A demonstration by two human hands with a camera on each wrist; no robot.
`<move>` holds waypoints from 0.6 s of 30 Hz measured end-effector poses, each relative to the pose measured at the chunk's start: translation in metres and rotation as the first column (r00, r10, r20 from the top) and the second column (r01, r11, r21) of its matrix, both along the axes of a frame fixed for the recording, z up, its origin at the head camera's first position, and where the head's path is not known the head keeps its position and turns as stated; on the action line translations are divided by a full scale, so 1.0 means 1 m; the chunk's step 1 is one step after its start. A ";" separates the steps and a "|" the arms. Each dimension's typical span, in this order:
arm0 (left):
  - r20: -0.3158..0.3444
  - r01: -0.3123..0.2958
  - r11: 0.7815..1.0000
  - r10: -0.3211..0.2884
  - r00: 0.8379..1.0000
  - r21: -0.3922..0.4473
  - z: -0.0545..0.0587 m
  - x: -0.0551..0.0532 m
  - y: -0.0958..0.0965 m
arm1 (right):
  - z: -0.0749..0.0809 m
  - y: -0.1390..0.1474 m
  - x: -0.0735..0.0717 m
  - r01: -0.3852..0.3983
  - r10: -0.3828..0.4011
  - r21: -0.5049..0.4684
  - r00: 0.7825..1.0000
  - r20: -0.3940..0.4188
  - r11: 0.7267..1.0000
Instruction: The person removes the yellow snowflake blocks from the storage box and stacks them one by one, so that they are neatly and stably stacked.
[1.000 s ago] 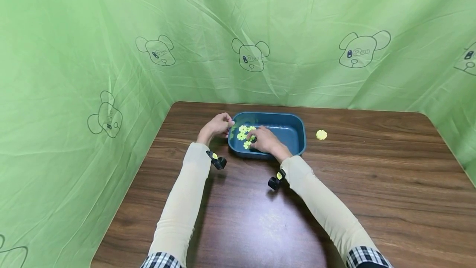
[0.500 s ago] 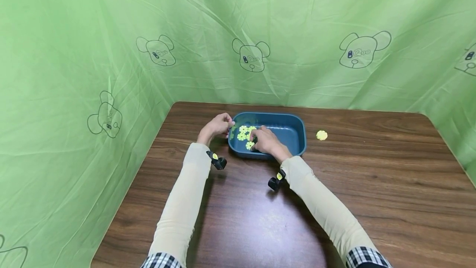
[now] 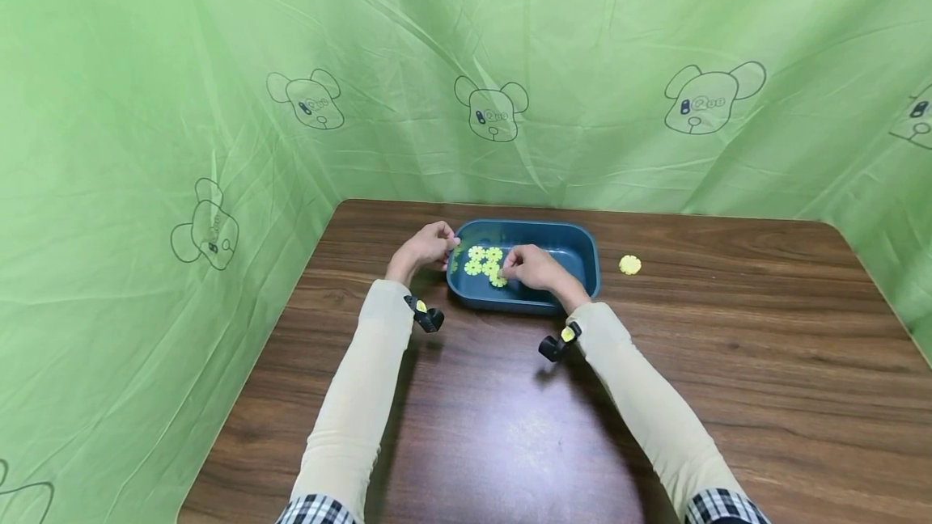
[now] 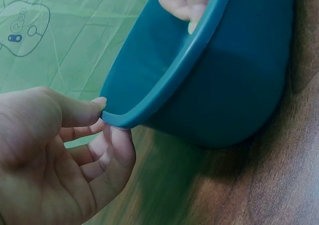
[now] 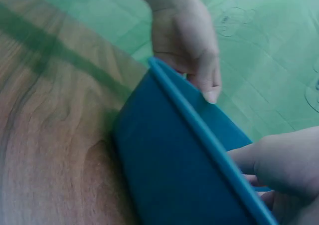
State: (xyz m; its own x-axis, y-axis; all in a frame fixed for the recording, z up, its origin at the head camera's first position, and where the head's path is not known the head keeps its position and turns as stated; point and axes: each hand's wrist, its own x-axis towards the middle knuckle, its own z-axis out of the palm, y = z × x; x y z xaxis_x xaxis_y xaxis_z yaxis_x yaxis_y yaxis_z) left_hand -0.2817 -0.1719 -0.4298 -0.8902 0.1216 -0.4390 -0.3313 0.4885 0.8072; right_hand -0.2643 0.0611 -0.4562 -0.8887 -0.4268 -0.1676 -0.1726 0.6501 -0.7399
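In the head view, we record a brown wood-grain table [image 3: 757, 330], far corners rounded, with glare [image 3: 535, 431] at five o'clock. We note a creased green cloth [image 3: 582, 14] behind it, bearing an outlined animal head [image 3: 492, 116] at twelve, a second head [image 3: 315, 102] at ten, a third head [image 3: 706, 101] at two and a tilted head [image 3: 213, 225] at nine. We find a partial outline [image 3: 45, 485] at eight.

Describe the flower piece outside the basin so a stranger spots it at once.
On the brown wooden table, find the blue basin. Beside its right end, from the person's side, lies a small yellow flower piece. It alone lies on the wood; the other yellow flowers are inside the basin.
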 end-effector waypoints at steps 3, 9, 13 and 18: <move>-0.004 0.007 1.000 -0.007 1.000 -0.009 0.000 -0.001 0.000 | 0.000 0.006 -0.001 0.046 -0.041 -0.094 0.998 0.050 0.994; 0.001 0.008 1.000 -0.008 1.000 -0.009 -0.001 -0.002 0.000 | 0.004 0.015 -0.001 0.123 -0.103 -0.171 0.988 0.119 0.978; 0.001 0.006 1.000 -0.006 1.000 -0.014 0.000 -0.002 0.000 | 0.007 0.021 -0.001 0.149 -0.128 -0.172 0.983 0.129 0.974; 0.000 0.002 1.000 -0.002 1.000 -0.014 0.001 -0.001 0.001 | 0.009 0.026 -0.001 0.162 -0.143 -0.169 0.983 0.117 0.972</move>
State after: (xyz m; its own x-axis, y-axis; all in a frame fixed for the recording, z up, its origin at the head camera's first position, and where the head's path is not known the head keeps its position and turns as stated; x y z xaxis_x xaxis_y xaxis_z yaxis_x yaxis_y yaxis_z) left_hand -0.2824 -0.1708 -0.4287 -0.8902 0.1173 -0.4403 -0.3299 0.5005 0.8004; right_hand -0.2655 0.0874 -0.4469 -0.9274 -0.3188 -0.1958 0.0016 0.5201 -0.8541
